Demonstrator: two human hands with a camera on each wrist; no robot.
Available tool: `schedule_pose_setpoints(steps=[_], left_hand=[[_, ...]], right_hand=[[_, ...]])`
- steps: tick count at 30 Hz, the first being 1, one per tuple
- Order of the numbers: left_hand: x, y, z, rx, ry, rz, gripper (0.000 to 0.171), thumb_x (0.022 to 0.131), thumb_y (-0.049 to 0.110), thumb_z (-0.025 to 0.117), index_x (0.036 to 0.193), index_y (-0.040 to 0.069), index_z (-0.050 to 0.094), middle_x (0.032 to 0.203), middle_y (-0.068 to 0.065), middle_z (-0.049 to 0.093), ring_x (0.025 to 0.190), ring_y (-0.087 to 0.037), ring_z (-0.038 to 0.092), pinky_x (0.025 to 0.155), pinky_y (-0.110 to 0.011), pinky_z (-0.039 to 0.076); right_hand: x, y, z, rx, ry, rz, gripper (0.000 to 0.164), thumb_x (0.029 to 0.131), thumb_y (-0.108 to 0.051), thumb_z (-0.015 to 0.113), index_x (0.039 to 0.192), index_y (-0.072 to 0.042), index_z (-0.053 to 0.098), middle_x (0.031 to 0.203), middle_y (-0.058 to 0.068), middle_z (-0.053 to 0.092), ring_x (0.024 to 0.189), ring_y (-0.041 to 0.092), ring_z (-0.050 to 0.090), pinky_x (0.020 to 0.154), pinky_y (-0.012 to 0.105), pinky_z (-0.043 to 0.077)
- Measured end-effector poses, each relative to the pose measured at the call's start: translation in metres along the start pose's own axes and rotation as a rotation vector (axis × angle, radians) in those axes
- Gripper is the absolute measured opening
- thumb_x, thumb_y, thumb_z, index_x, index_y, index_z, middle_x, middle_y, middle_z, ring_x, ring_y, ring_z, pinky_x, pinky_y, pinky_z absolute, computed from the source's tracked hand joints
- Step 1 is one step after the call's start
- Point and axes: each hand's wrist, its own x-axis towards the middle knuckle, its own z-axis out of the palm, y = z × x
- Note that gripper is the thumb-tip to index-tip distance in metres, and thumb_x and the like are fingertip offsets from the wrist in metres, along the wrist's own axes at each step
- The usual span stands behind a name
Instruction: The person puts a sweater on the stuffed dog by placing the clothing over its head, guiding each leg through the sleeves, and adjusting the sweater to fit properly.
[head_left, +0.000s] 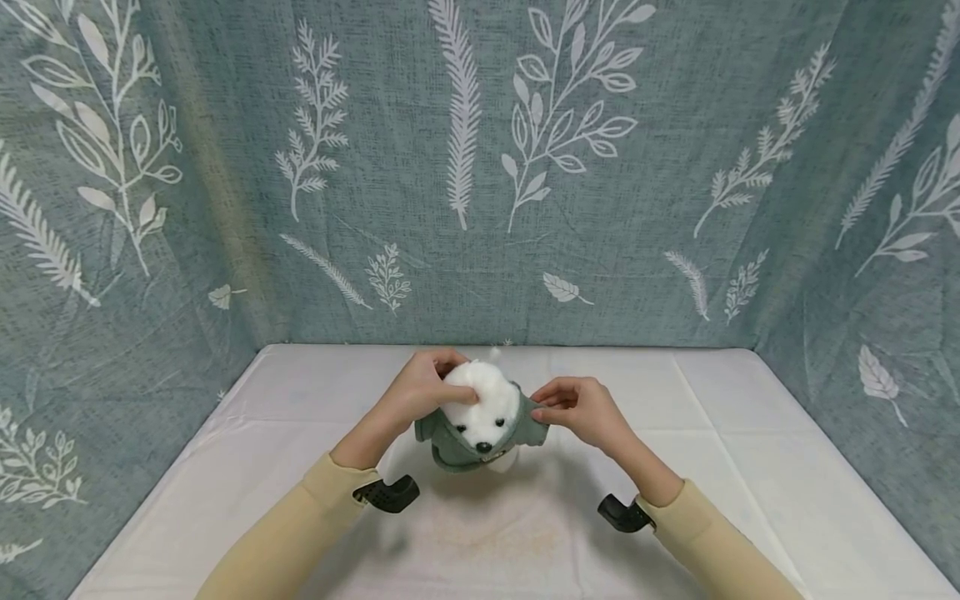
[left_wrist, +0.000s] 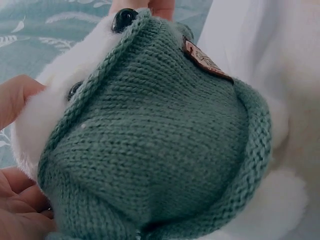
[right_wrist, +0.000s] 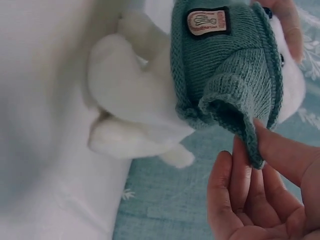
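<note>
A white plush dog [head_left: 487, 398] with black eyes and nose stands on the table, its head poking out of a green knitted sweater [left_wrist: 150, 130]. My left hand [head_left: 422, 388] grips the plush head from its left side, thumb across the forehead. With thumb and fingers, my right hand [head_left: 581, 408] pinches the edge of the sweater's sleeve on the right; in the right wrist view that sleeve opening [right_wrist: 227, 111] gapes, with no paw showing in it. A small brown label [right_wrist: 209, 22] sits on the sweater's front. White plush legs [right_wrist: 115, 85] show below the hem.
A white cloth [head_left: 712, 417] covers the table. Blue-green curtains [head_left: 405, 167] printed with white leaves hang at the back and both sides. Black wrist devices [head_left: 390, 493] are strapped over the beige sleeves.
</note>
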Motion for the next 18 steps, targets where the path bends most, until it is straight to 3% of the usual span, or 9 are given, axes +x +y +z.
schedule_pose_setpoints(steps=[7,18], left_hand=[[0.000,-0.002,0.000,-0.003,0.004,-0.005,0.034,0.072,0.014,0.079,0.104,0.009,0.069,0.098,-0.008,0.067,0.086,-0.020,0.061,0.073,-0.034,0.053],[-0.001,0.001,0.003,-0.028,-0.001,-0.004,0.035,0.072,0.014,0.078,0.106,0.008,0.069,0.099,-0.009,0.067,0.087,-0.020,0.061,0.074,-0.035,0.054]], right_hand=[[0.003,0.011,0.005,0.010,-0.022,0.037,0.018,0.080,-0.019,0.076,0.096,-0.011,0.072,0.086,0.001,0.071,0.076,0.012,0.066,0.076,0.045,0.054],[0.010,0.025,0.021,0.006,-0.023,0.101,0.015,0.079,-0.014,0.077,0.093,-0.009,0.072,0.082,0.001,0.072,0.074,0.012,0.066,0.072,0.038,0.055]])
